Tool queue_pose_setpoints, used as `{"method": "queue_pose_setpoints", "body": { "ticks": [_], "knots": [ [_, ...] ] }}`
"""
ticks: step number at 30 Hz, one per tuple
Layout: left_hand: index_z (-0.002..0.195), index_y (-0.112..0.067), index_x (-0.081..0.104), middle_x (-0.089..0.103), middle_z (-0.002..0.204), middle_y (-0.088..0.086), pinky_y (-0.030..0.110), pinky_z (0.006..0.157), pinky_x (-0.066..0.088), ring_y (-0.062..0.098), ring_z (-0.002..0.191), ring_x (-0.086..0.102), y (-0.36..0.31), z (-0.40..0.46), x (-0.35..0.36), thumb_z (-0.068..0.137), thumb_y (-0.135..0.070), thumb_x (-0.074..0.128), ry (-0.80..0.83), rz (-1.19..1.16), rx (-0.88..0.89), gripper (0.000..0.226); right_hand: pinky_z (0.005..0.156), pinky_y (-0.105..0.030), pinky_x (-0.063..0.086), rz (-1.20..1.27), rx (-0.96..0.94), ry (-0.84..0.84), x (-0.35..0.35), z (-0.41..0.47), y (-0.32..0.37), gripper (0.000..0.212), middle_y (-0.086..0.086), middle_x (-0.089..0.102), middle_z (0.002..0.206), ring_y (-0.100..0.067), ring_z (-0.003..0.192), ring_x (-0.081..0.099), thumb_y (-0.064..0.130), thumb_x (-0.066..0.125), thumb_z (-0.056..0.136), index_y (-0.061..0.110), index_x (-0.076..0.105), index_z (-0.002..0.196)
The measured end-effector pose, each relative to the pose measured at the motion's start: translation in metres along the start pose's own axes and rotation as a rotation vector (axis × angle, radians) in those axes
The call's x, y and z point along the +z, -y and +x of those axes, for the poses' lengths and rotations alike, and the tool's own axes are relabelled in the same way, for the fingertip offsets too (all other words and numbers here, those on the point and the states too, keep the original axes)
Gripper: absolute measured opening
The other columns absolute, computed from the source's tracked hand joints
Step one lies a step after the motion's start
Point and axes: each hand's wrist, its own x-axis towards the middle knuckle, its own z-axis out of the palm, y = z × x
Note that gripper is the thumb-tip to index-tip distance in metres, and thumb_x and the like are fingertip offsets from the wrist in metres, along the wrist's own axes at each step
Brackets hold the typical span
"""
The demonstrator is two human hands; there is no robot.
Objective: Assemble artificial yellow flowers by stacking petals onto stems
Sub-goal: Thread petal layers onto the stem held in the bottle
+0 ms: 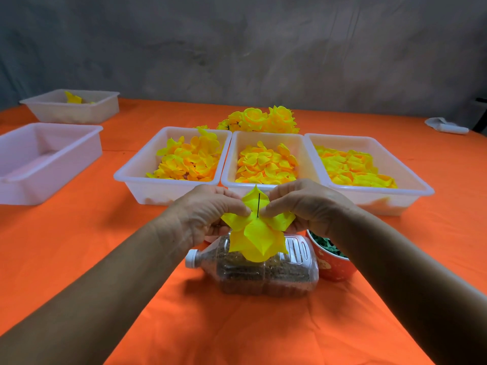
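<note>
A large yellow petal layer [257, 237] with pointed lobes sits threaded on a thin dark stem [258, 204] that sticks up through its middle. My left hand [208, 214] pinches the petal layer from the left, thumb close to the stem. From the right, my right hand [305, 206] pinches the same layer, fingertips beside the stem. Both hands hover above a clear plastic bottle [263, 270] lying on its side. Three white trays of loose yellow petals stand behind: left [137, 177], middle [229, 159], right [411, 185].
Finished yellow flowers [263, 119] lie behind the trays. A red cup [332, 264] with green pieces stands right of the bottle. Two more white trays [39, 164] [73, 111] sit far left on the orange tablecloth [79, 233]. A white cloth [445, 126] lies far right.
</note>
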Motion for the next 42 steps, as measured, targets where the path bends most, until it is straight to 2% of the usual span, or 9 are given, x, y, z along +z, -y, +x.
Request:
{"method": "queue_pose_setpoints", "body": {
  "ticks": [12,17,20,24,26,31,35,38,42],
  "knots": [
    [0.074,-0.016,0.061,0.061,0.076,0.006,0.023,0.050,0.042,0.018,0.073,0.053,0.0044,0.0029,-0.0001,0.070,0.000,0.075,-0.017,0.058,0.002,0.021,0.039,-0.019,0.047,0.034,0.028,0.000,0.0017,-0.0011,0.0020,0.021,-0.002,0.066,0.051,-0.011,0.043,0.063,-0.011,0.070,0.074,0.010,0.065,0.074],
    [0.074,-0.016,0.061,0.059,0.062,-0.003,0.017,0.042,0.042,0.010,0.062,0.053,0.0035,0.0026,0.0006,0.068,-0.001,0.077,-0.045,0.089,0.021,0.023,0.039,-0.018,0.046,0.008,0.020,-0.010,0.0043,-0.0004,0.0016,0.021,-0.002,0.065,0.052,-0.010,0.041,0.062,-0.012,0.070,0.073,0.009,0.065,0.075],
    [0.073,-0.018,0.062,0.060,0.059,-0.006,0.020,0.046,0.041,0.009,0.061,0.054,0.0028,0.0025,0.0008,0.067,-0.002,0.078,-0.060,0.115,0.041,0.024,0.039,-0.016,0.045,-0.061,-0.027,-0.049,0.0057,-0.0007,0.0020,0.022,-0.005,0.064,0.063,-0.013,0.046,0.062,-0.008,0.073,0.072,0.011,0.064,0.078],
    [0.071,-0.019,0.062,0.064,0.070,-0.006,0.021,0.049,0.041,0.008,0.059,0.055,0.0029,0.0023,0.0012,0.067,-0.002,0.079,-0.074,0.149,0.080,0.025,0.043,-0.017,0.046,-0.135,-0.044,-0.046,0.0068,-0.0020,0.0032,0.025,-0.011,0.064,0.076,-0.019,0.059,0.060,-0.004,0.074,0.073,0.006,0.068,0.094],
    [0.071,-0.019,0.062,0.062,0.059,-0.009,0.017,0.045,0.041,0.006,0.053,0.054,0.0027,0.0022,0.0019,0.067,-0.001,0.078,-0.079,0.143,0.076,0.024,0.047,-0.019,0.047,-0.145,-0.039,-0.045,0.0071,-0.0023,0.0036,0.026,-0.012,0.065,0.078,-0.020,0.062,0.060,-0.004,0.074,0.073,0.006,0.069,0.096],
    [0.078,-0.014,0.065,0.063,0.067,-0.002,0.016,0.043,0.041,0.006,0.052,0.057,0.0029,0.0015,0.0023,0.069,-0.003,0.077,-0.069,0.140,0.062,0.019,0.041,-0.016,0.045,-0.096,-0.031,-0.063,0.0054,-0.0022,0.0027,0.021,-0.007,0.064,0.065,-0.015,0.054,0.060,-0.006,0.074,0.071,0.010,0.069,0.084],
    [0.094,-0.001,0.066,0.063,0.078,0.009,0.015,0.044,0.043,0.012,0.052,0.058,0.0048,0.0016,0.0059,0.067,0.006,0.076,-0.067,0.174,0.076,0.030,0.040,-0.015,0.045,-0.118,-0.023,-0.053,0.0081,-0.0002,0.0003,0.026,0.000,0.064,0.050,-0.009,0.041,0.060,-0.010,0.073,0.068,0.016,0.068,0.070],
    [0.085,-0.009,0.064,0.061,0.071,0.006,0.021,0.051,0.042,0.015,0.059,0.056,0.0065,0.0027,0.0059,0.067,0.002,0.077,-0.068,0.192,0.067,0.024,0.039,-0.014,0.043,-0.140,-0.031,-0.052,0.0082,0.0012,-0.0010,0.026,0.002,0.063,0.048,-0.007,0.040,0.059,-0.009,0.073,0.068,0.017,0.068,0.067],
    [0.077,-0.013,0.062,0.059,0.066,0.002,0.018,0.046,0.040,0.014,0.057,0.055,0.0075,0.0043,0.0024,0.066,-0.001,0.078,-0.062,0.194,0.040,0.023,0.038,-0.013,0.042,-0.097,-0.027,-0.044,0.0064,0.0019,-0.0028,0.025,0.001,0.063,0.048,-0.007,0.040,0.060,-0.010,0.073,0.070,0.015,0.067,0.068]
  ]
}}
